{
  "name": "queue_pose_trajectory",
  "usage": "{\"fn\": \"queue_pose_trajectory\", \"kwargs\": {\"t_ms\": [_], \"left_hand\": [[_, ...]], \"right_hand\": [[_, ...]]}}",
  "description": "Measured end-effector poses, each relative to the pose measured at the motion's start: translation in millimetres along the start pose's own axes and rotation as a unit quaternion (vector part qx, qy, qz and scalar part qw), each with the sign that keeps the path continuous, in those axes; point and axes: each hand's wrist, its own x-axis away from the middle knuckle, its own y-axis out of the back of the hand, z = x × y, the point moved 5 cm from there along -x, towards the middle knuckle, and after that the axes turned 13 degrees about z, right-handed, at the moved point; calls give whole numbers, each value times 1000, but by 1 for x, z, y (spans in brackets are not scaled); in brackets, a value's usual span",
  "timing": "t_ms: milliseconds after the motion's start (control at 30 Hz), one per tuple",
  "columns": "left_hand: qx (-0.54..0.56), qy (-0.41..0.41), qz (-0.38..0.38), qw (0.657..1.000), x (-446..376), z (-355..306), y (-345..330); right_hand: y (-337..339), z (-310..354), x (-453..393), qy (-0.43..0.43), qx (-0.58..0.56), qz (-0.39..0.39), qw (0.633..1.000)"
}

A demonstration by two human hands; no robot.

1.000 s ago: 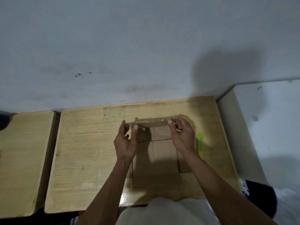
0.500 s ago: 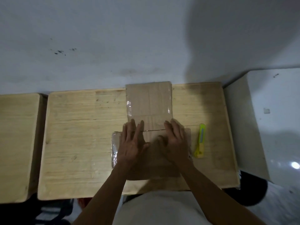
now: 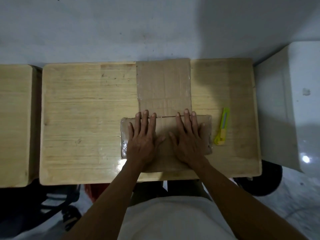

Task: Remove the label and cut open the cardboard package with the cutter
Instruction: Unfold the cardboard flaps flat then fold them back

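The brown cardboard package (image 3: 164,84) lies unfolded flat on the wooden table (image 3: 86,118), one long flap reaching to the table's far edge and side flaps spread left and right with clear tape along their edges. My left hand (image 3: 142,137) rests palm down on the left part of the cardboard, fingers spread. My right hand (image 3: 187,139) presses flat on the right part in the same way. Both sets of fingertips reach the slit where the far flap begins. A yellow-green cutter (image 3: 222,129) lies on the table just right of the cardboard, untouched.
A second wooden table (image 3: 15,125) stands to the left across a narrow gap. A white block (image 3: 294,104) sits against the table's right side. A grey wall (image 3: 155,28) runs behind. Dark objects lie on the floor under the near edge.
One second ago both hands held the far flap upright by its top edge. The flap has since been laid down away from me, and both hands now press flat on the cardboard.
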Motion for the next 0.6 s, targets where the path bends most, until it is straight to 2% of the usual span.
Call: {"fn": "queue_pose_trajectory", "kwargs": {"t_ms": [133,300,600], "left_hand": [[-8,18,2,1000,22,1,-11],[-39,48,-27,998,44,12,-29],[-70,43,-54,995,50,16,-40]], "right_hand": [[-13,6,20,-23,-17,-11,1000],[-31,0,40,-41,20,-26,999],[-44,0,46,-40,43,-54,997]]}}
